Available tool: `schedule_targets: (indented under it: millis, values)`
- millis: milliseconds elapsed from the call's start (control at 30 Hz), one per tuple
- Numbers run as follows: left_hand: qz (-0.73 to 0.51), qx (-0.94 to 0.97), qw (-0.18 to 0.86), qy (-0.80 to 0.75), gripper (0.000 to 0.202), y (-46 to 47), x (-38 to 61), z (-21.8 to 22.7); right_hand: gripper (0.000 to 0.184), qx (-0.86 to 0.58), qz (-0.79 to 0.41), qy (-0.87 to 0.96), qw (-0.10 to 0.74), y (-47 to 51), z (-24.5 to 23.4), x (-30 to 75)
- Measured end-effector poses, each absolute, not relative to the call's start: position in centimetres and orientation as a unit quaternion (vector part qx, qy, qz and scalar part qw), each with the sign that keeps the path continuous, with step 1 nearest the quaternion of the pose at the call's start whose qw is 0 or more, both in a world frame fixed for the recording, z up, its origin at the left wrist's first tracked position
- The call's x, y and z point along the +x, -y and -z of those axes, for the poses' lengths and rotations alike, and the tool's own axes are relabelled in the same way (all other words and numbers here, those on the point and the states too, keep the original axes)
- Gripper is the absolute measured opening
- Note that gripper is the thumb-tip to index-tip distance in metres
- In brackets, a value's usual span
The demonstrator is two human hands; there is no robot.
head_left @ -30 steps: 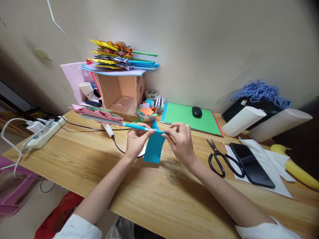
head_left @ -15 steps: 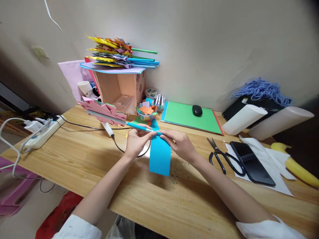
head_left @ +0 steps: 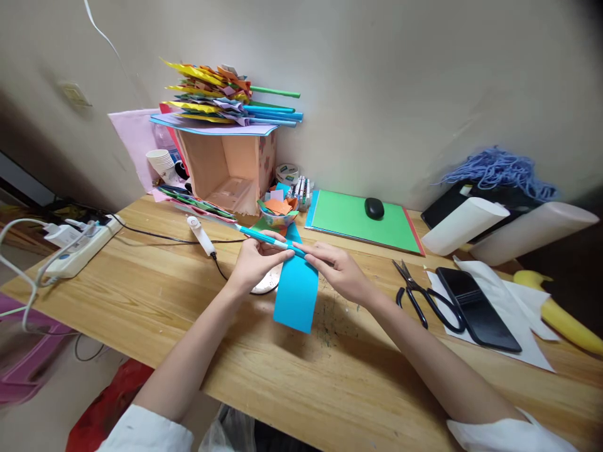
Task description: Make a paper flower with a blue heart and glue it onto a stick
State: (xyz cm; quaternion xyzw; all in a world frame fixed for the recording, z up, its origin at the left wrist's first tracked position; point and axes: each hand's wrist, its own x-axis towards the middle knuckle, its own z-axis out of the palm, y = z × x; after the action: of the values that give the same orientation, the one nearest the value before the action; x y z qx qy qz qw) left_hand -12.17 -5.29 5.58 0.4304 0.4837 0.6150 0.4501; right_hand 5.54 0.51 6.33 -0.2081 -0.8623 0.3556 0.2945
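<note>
My left hand (head_left: 257, 258) is closed in a pinch on a thin blue paper stick (head_left: 258, 235). The stick slants across the front of my fingers, and at its far left end is a flat layered piece of pink and green paper (head_left: 200, 202). My right hand (head_left: 342, 271) pinches the stick's right end where a bright blue paper strip (head_left: 296, 296) wraps against it. The strip's loose end hangs down above the table. A white handheld device with a black cord (head_left: 201, 237) lies left of my left hand.
Scissors (head_left: 414, 289), a black phone (head_left: 477, 309) and white paper lie at right. At the back are green sheets (head_left: 343, 220) under a mouse (head_left: 374, 208), a bowl of paper scraps (head_left: 279, 216) and an open box (head_left: 226, 163) topped with paper flowers. A power strip (head_left: 85, 251) sits left.
The stick has turned in my fingers: its layered end now shows green edges rather than a pink face. The blue strip's hanging end has swung slightly left. Both hands stay in place.
</note>
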Motion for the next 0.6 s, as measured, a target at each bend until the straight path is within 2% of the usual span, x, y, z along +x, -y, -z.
schedule_targets:
  millis: [133,400,600]
  values:
    - [-0.609,0.428,0.468,-0.476,0.037,5.2,-12.4,-5.6,0.032,-0.2,-0.366,0.86,0.295,-0.5,-6.4,5.5]
    - [-0.532,0.439,0.505,-0.519,0.044,5.6,-13.4,-6.1,0.035,-0.149,-0.159,0.92,0.326,-0.5,-4.0,5.0]
    - [-0.496,0.463,0.518,-0.52,0.044,5.6,-14.7,-5.9,0.035,-0.159,-0.176,0.921,0.308,0.2,-3.7,4.5]
